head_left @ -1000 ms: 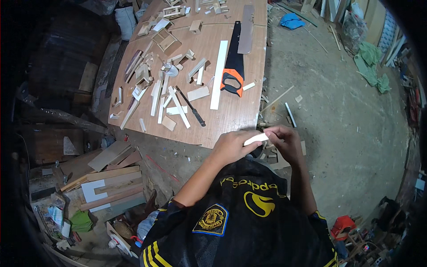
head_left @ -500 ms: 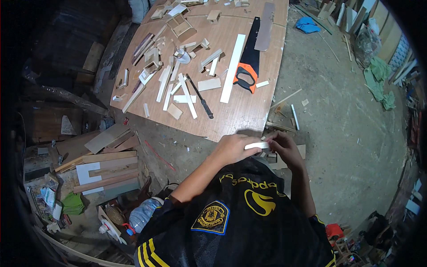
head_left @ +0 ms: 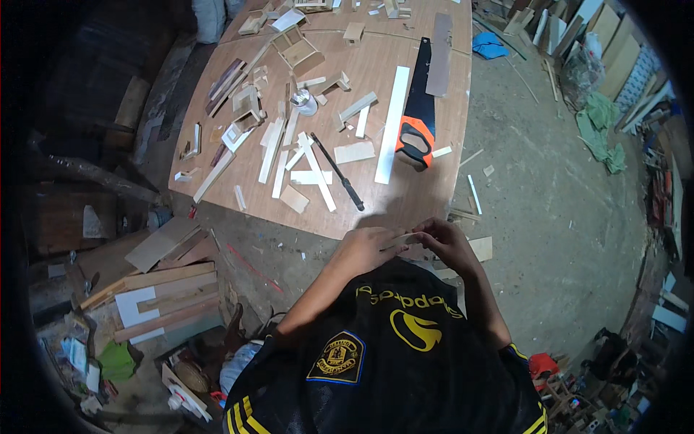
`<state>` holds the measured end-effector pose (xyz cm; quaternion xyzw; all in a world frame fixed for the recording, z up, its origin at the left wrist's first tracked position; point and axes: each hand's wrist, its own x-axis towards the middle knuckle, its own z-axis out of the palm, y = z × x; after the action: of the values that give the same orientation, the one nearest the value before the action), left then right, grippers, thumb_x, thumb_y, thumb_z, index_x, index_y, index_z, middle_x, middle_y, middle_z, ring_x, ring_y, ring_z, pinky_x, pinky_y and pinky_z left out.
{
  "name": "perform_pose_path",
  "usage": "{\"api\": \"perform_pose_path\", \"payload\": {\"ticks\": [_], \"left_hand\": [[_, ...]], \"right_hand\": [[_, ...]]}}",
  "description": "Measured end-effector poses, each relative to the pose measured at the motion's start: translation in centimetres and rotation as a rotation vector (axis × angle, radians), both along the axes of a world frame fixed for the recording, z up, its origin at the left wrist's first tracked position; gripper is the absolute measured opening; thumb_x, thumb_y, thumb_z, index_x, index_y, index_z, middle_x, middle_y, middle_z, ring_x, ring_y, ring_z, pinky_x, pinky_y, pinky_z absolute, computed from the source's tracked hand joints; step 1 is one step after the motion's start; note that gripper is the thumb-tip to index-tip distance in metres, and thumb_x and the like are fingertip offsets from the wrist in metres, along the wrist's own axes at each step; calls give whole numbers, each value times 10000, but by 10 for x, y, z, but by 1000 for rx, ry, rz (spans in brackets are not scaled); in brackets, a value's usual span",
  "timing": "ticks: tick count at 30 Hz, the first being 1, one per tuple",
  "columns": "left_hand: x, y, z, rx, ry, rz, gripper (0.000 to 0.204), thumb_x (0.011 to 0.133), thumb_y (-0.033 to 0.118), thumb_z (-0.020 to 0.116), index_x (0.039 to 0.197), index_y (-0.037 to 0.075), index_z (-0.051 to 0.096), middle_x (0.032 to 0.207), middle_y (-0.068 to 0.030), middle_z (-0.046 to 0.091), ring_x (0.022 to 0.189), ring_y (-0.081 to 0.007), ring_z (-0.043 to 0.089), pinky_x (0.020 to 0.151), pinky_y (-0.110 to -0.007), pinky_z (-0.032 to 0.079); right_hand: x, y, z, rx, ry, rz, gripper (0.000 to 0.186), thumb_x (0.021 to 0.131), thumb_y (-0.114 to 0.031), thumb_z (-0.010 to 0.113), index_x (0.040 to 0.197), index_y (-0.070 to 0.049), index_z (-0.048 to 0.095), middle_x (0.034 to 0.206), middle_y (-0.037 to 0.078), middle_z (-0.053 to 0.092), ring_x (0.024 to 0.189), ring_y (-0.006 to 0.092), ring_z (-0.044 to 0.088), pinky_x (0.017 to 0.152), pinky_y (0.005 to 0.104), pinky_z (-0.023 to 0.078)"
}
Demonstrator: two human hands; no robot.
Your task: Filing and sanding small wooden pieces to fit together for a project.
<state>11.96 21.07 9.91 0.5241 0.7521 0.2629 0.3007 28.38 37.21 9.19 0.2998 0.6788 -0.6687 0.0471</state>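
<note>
Both hands meet at the near edge of the plywood board (head_left: 405,210), just above the person's chest. Left hand (head_left: 366,248) and right hand (head_left: 447,244) are both curled around a small pale wood strip (head_left: 406,238), fingertips pinching it from either end; the strip runs roughly horizontal between them, mostly covered, so its full shape is hard to tell. On the board beyond the hands: a handsaw (head_left: 419,108) with orange-and-black handle, blade pointing away, lying just right of a long white slat (head_left: 392,124). A dark thin tool (head_left: 337,171), possibly a chisel or pencil, lies diagonally left of the slat among scattered pale offcuts (head_left: 293,155). A small open wooden box frame (head_left: 300,49) sits at the far left of the board. Floor right of the board is bare concrete with a blue rag (head_left: 489,46). Stacked boards (head_left: 155,296) lie on the floor at left.
</note>
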Motion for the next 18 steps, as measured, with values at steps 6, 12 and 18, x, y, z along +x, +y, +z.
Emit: {"api": "perform_pose_path", "payload": {"ticks": [6,12,18], "left_hand": [[-94,-46,-5,77,-21,6,335,857,334,689,1146,164,682,954,-122,700,822,-322,678,702,-399,543],[-176,-111,-14,44,-116,160,279,911,225,639,1113,33,659,1059,-189,670,969,-363,653,801,-399,527],[-216,-144,-25,253,-56,361,326,925,153,622,1214,13,562,1029,-194,635,965,-377,642,788,-423,515]], "right_hand": [[-89,-39,-15,-194,127,-42,187,957,-156,605,1076,-20,652,947,59,680,846,119,613,753,270,500],[-189,-74,-132,387,-67,-43,308,856,-228,690,1117,-72,639,924,81,681,851,204,659,778,317,509],[-212,-84,-190,954,-348,121,379,815,-218,628,1179,-128,569,1143,141,603,913,321,647,800,450,516]]}}
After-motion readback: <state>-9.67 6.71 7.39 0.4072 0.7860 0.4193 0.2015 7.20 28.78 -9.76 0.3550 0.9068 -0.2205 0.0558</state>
